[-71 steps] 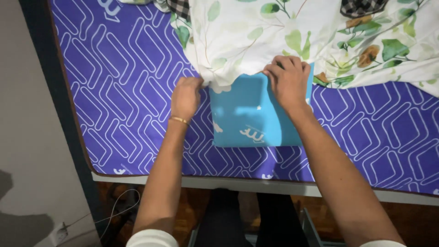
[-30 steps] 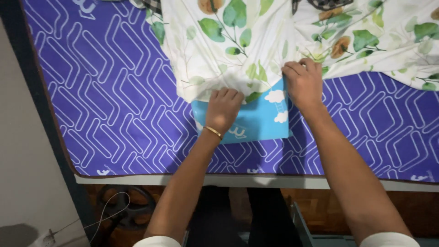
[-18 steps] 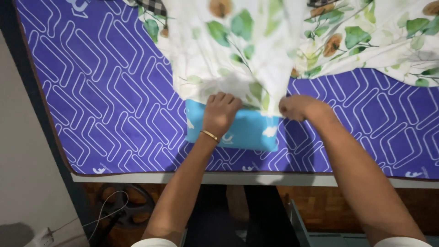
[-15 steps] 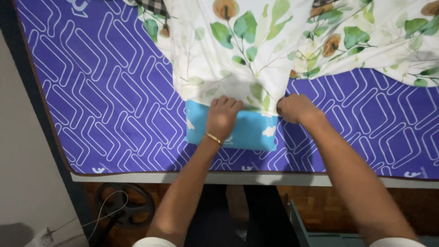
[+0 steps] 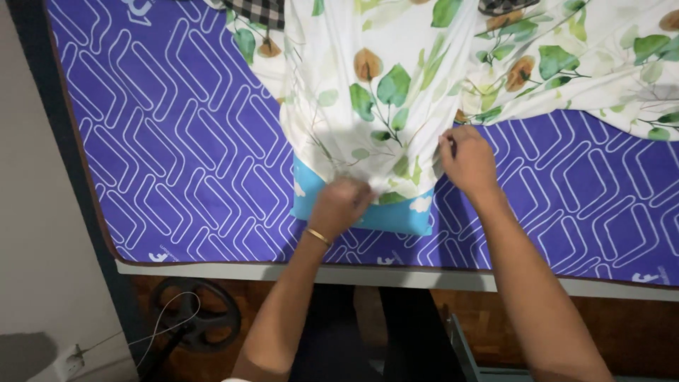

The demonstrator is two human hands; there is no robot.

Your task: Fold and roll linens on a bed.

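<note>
**Both hands at the cover's open end, blue pillow nearly swallowed**

Left hand (image 5: 341,206) is balled into a fist, its grip bunching the hem of the leaf-print cover (image 5: 382,92) right on top of the blue pillow (image 5: 396,216). A thin gold bangle (image 5: 318,235) sits on that wrist. Right hand (image 5: 468,159) pinches the cover's other edge, fingers curled tight on the cloth just beside the pillow's right corner.

The pillow lies on the mattress close to its near edge, and only a blue strip with small white clouds shows below the hem. The rest is hidden under the fabric.

To do this well, I'd say both sides of the hem should come down evenly, since the cloth looks gathered in the middle and slack at the right. Keeping the pillow flat against the purple patterned mattress (image 5: 170,155) should stop it sliding off towards the wooden floor (image 5: 622,332). More leaf-print fabric sprawls to the far right, and a checked cloth (image 5: 262,10) peeks out at the top.
</note>
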